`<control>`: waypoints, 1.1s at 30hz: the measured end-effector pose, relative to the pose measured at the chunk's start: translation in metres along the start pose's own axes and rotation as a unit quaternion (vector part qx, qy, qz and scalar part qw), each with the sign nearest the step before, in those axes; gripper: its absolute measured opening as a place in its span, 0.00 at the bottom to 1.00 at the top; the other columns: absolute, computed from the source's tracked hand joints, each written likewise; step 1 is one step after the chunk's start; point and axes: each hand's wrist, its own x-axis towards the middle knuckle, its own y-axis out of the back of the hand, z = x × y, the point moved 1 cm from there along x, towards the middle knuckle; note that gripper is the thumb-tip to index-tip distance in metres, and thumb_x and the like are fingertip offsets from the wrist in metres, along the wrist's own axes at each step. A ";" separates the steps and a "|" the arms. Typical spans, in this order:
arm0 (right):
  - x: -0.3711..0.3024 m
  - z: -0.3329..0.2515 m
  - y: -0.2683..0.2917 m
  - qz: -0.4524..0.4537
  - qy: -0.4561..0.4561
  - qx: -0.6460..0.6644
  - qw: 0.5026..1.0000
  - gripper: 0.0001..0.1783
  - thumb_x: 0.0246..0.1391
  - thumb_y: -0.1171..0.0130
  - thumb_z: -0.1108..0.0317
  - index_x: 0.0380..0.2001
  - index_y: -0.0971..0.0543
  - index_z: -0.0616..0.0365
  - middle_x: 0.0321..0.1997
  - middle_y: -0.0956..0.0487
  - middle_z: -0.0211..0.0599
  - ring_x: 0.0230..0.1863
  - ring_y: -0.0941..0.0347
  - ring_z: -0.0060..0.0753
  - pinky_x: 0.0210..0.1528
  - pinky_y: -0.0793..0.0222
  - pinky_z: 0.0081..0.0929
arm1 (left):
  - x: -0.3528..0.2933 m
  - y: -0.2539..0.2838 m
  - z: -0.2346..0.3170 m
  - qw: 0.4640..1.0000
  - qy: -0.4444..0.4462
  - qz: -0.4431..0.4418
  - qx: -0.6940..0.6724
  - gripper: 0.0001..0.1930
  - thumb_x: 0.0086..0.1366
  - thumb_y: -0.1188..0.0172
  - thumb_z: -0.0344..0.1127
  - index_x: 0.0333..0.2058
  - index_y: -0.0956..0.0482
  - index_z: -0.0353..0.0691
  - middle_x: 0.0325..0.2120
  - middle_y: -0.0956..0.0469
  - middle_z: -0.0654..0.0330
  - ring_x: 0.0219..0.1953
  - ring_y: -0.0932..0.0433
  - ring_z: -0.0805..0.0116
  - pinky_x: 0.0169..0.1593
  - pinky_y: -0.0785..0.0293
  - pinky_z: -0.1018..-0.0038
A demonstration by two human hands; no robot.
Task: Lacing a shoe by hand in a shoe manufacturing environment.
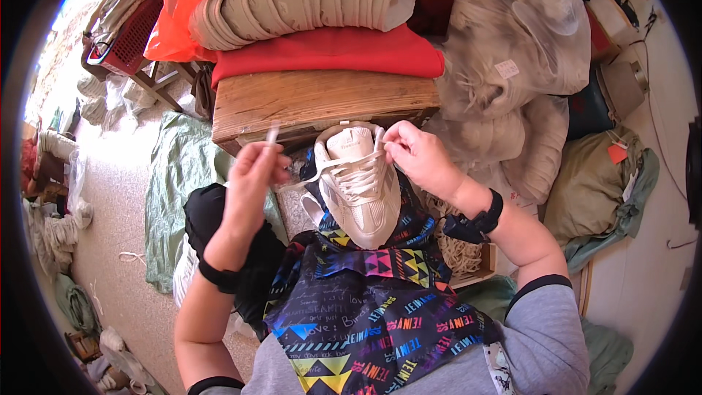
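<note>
A cream sneaker (363, 208) lies on my lap with its toe toward me and its tongue at the far end. White shoelace (358, 181) crosses its front through several eyelets. My left hand (256, 168), a little smeared by motion, is raised left of the sneaker and pinches a lace that stretches across from the shoe. A short white end sticks up past those fingers. At the sneaker's upper right edge, my right hand (418, 152) pinches lace beside the top eyelets. A second shoe, partly hidden, shows under the left side of the sneaker.
A wooden bench (322, 95) stands just beyond the sneaker, bearing red cloth (329, 55) and nested stacks of cream shoe parts (307, 4). Clear plastic bags (515, 44) bulge at the right. A box of pale laces (462, 257) sits by my right elbow; green sheeting (179, 175) covers floor at left.
</note>
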 end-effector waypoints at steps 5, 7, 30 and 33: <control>-0.006 0.001 0.000 -0.006 -0.001 -0.024 1.000 0.06 0.58 0.44 0.72 0.30 0.24 0.64 0.29 0.24 0.29 0.31 0.28 0.18 0.35 0.30 0.21 | 0.000 -0.035 -0.027 0.997 0.001 -0.068 0.045 0.09 0.72 0.50 0.36 0.39 0.26 0.36 0.34 0.22 0.64 0.30 0.27 0.80 0.36 0.31 0.82; -0.007 0.001 0.002 -0.012 -0.011 -0.038 0.999 0.07 0.57 0.43 0.71 0.29 0.24 0.64 0.28 0.25 0.30 0.31 0.28 0.18 0.34 0.30 0.22 | -0.004 -0.045 -0.028 0.994 0.007 -0.054 0.097 0.10 0.71 0.49 0.36 0.37 0.25 0.35 0.30 0.23 0.66 0.28 0.31 0.81 0.35 0.33 0.83; 0.015 -0.048 0.003 -0.099 0.304 -0.504 0.802 0.06 0.45 0.47 0.68 0.29 0.23 0.54 0.33 0.25 0.34 0.39 0.29 0.36 0.45 0.35 0.33 | -0.004 -0.038 -0.036 0.961 -0.012 -0.042 0.274 0.11 0.64 0.44 0.36 0.27 0.21 0.36 0.18 0.25 0.65 0.22 0.28 0.74 0.27 0.33 0.75; 0.021 -0.044 0.009 -0.075 0.329 -0.483 0.808 0.07 0.44 0.44 0.69 0.30 0.24 0.56 0.37 0.26 0.35 0.40 0.29 0.37 0.43 0.32 0.33 | -0.007 -0.050 -0.011 0.834 -0.246 -0.002 0.494 0.09 0.59 0.43 0.34 0.24 0.25 0.34 0.19 0.26 0.55 0.23 0.25 0.57 0.29 0.30 0.65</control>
